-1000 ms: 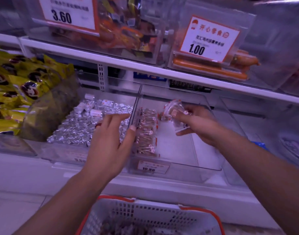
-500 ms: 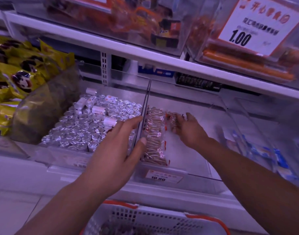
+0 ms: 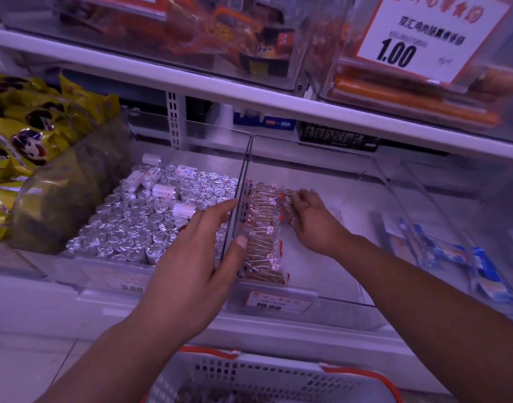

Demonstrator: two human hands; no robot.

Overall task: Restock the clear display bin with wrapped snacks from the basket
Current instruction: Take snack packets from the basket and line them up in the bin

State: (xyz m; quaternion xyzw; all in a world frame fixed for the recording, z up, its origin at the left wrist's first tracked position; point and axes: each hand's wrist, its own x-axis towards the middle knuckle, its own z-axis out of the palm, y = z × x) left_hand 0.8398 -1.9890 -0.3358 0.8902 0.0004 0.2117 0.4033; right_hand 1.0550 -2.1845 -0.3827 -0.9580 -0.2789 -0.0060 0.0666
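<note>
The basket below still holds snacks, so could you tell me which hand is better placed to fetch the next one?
Probably the left hand: it holds nothing, merely resting at the clear bin's divider wall, above the basket. The right hand is deep in the bin, fingers on the wrapped snacks.

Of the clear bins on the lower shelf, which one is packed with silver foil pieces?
The left bin, beside the yellow bags. The middle bin holds one row of wrapped snacks.
</note>
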